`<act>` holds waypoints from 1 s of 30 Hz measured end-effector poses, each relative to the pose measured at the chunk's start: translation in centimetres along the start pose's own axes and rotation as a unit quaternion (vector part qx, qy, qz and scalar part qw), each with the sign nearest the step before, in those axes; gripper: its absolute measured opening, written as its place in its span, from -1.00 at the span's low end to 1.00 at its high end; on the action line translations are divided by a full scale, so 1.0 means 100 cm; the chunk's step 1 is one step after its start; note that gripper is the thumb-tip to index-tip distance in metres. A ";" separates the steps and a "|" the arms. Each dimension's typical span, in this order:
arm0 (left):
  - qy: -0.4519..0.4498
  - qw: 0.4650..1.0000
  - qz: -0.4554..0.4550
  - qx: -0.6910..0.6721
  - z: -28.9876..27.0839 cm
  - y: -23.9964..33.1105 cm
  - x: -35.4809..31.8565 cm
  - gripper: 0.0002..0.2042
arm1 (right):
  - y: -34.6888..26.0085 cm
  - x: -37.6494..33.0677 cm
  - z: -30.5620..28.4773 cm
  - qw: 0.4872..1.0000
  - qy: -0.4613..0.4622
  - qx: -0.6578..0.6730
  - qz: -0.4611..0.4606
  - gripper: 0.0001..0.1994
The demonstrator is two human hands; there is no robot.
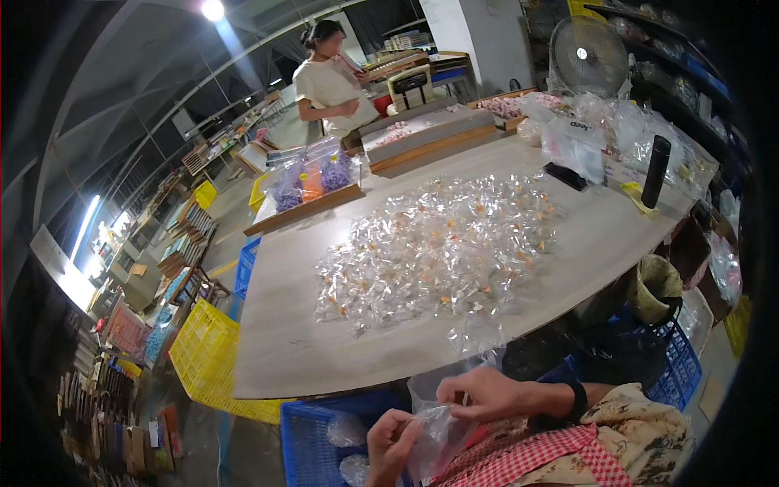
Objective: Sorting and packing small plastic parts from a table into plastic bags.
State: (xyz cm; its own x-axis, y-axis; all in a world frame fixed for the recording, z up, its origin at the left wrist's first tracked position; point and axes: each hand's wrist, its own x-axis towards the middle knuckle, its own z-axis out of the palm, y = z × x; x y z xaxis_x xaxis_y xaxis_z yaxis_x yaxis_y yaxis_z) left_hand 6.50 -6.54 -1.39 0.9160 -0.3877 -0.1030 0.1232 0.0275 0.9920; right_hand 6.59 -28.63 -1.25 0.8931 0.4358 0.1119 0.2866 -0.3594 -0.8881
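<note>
A clear plastic bag hangs between my hands in front of the table's near edge. My left hand pinches its left side, fingers closed. Higher and to the right, my right hand pinches the bag's upper edge between thumb and fingers. Whatever the bag contains, I cannot make it out. Just beyond my hands, a wide pile of small clear plastic packets covers the middle of the table, with orange and white bits showing inside. A few packets trail down toward the near edge.
A blue crate with clear bags sits below the table edge, beside a yellow crate. At the back right are a black bottle, a black phone-like object and a fan. Another person stands beyond the trays.
</note>
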 end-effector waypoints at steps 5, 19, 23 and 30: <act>-0.061 0.991 0.116 0.035 -0.001 -0.004 -0.008 -0.91 | 0.008 -0.003 -0.007 0.982 0.139 -0.116 -0.054 -0.83; 0.189 0.884 0.094 0.418 -0.041 0.043 -0.066 -0.64 | -0.026 0.065 0.080 0.960 0.058 0.063 -0.266 -0.86; 0.245 0.782 0.082 0.567 -0.061 0.066 -0.104 -0.67 | -0.051 0.070 0.097 0.964 -0.092 0.029 -0.248 -0.88; 0.360 0.641 0.070 0.674 -0.061 0.050 -0.102 -0.87 | -0.039 0.086 0.103 0.958 -0.044 0.071 -0.273 -0.83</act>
State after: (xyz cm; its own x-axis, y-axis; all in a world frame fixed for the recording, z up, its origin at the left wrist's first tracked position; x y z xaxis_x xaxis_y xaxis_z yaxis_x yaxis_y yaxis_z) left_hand 0.06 3.17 4.18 0.8812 0.0703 0.4676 0.0226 -0.9940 0.1068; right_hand 9.62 -15.01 -1.40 0.5888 0.5968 0.5452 0.6479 0.0549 -0.7598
